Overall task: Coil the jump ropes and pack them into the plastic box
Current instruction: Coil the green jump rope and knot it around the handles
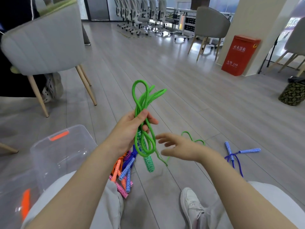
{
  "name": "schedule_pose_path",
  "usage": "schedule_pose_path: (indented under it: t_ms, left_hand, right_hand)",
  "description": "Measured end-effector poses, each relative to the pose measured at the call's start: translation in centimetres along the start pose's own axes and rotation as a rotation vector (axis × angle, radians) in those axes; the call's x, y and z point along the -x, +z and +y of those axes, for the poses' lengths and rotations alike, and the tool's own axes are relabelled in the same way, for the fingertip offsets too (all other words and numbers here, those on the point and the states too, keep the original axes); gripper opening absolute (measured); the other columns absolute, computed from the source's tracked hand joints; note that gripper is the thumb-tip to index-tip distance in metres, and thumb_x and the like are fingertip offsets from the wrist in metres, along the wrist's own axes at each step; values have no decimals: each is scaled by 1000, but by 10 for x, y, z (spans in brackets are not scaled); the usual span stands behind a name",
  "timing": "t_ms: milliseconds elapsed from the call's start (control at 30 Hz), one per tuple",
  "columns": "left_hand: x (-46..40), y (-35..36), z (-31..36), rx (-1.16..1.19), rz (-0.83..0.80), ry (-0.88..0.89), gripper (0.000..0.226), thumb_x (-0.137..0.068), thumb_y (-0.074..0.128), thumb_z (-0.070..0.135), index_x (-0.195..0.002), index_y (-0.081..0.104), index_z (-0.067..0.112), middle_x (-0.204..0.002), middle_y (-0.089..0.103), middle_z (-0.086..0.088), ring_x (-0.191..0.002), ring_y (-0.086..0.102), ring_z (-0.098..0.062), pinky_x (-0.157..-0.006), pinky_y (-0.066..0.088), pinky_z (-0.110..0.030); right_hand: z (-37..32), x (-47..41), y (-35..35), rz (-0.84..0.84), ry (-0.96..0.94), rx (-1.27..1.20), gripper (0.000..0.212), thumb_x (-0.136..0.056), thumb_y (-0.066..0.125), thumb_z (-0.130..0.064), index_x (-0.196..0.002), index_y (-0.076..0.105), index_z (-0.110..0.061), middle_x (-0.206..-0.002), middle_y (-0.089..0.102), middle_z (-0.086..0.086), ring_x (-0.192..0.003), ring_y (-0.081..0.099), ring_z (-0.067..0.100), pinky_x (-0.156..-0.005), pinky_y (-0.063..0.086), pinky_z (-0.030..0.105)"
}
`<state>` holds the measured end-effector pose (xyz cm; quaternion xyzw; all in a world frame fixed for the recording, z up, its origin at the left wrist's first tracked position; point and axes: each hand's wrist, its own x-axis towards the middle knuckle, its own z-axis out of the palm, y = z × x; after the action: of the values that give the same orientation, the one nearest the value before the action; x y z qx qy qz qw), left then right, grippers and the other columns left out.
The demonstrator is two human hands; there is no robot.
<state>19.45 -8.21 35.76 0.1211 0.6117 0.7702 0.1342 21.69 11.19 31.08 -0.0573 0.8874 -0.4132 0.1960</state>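
My left hand [132,128] grips a green jump rope [143,103] folded into several loops, held above the floor. Its green patterned handle [149,163] hangs below my fist. A loose tail of the same rope trails to the floor on the right [193,138]. My right hand [176,146] hovers just right of the loops with fingers spread, holding nothing. The clear plastic box [49,156] with orange latches stands on the floor at the lower left. A pile of orange, pink and blue ropes [124,172] lies between the box and my knee.
A blue jump rope [234,154] lies on the floor at the right. A grey chair [42,40] stands at the left with a person's shoe under it. A red box [239,55] leans by a pillar. My white shoe [191,205] is in front.
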Motion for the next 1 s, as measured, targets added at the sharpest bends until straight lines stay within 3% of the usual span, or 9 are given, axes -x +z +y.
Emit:
schedule_pose_path:
  t_ms: [100, 200, 300, 433, 533, 667, 733, 867, 1000]
  left_hand:
    - [0, 0, 2, 82, -7, -1, 26, -94, 48, 30, -77, 61, 15, -71, 60, -3, -50, 49, -6, -60, 46, -26]
    - [-2, 1, 4, 145, 10, -13, 23, -101, 41, 25, -84, 52, 14, -66, 57, 3, -50, 45, -6, -57, 48, -23]
    - [-4, -2, 6, 226, -4, -24, 19, -102, 40, 21, -86, 49, 15, -67, 52, 5, -54, 43, -7, -62, 47, -24]
    - [-6, -7, 4, 152, 43, 8, 21, -101, 41, 12, -86, 56, 14, -79, 59, -2, -64, 48, -11, -65, 44, -27]
    - [-10, -13, 1, 17, 187, 39, 24, -102, 43, 18, -85, 59, 13, -83, 68, 0, -71, 57, -10, -69, 51, -27]
    - [-17, -22, 1, 103, 338, 63, 26, -103, 40, 22, -81, 52, 17, -68, 58, 3, -80, 67, -15, -71, 55, -30]
    - [-21, -27, 3, 226, 421, 74, 25, -104, 37, 22, -81, 47, 18, -64, 50, 4, -70, 67, -13, -65, 56, -29]
    - [-29, -51, 7, 450, 635, 96, 27, -104, 37, 24, -78, 42, 19, -55, 42, 7, -51, 52, -10, -68, 51, -33]
    - [-29, -56, 3, 241, 652, 86, 20, -101, 41, 15, -81, 43, 20, -60, 44, 6, -52, 50, -9, -58, 45, -27]
  right_hand:
    - [3, -9, 18, -43, -40, 72, 34, -90, 65, -26, -123, 61, -30, -122, 63, -11, -111, 58, 8, -99, 47, 27]
    - [2, -10, 21, -90, -46, 137, 12, -90, 62, -22, -99, 68, -28, -98, 70, -10, -90, 64, 5, -90, 50, 28]
    - [-3, -5, 13, -93, -42, 101, 13, -93, 55, -16, -95, 67, -20, -83, 71, -5, -79, 63, 10, -85, 51, 32]
    - [-8, 9, -8, 39, -43, 116, 19, -98, 46, -21, -102, 65, -22, -66, 60, -5, -63, 63, 15, -76, 54, 34]
    - [-7, 23, -27, 195, -20, 126, 11, -96, 53, -31, -97, 63, -28, -60, 56, -7, -58, 57, 15, -71, 58, 42]
    - [-6, 42, -57, 301, -19, 66, 25, -87, 64, -45, -83, 65, -20, -62, 57, -3, -60, 53, 12, -67, 51, 38]
    - [-1, 49, -67, 300, -5, 60, 27, -85, 66, -47, -81, 67, -21, -67, 54, 0, -64, 50, 14, -67, 47, 38]
    - [6, 59, -83, 388, 37, 63, 14, -88, 64, -36, -82, 72, -26, -75, 58, 11, -70, 50, 16, -71, 45, 36]
    - [-3, 60, -80, 529, -54, 4, 17, -95, 57, -25, -84, 71, -24, -68, 48, 7, -64, 41, 19, -62, 34, 31]
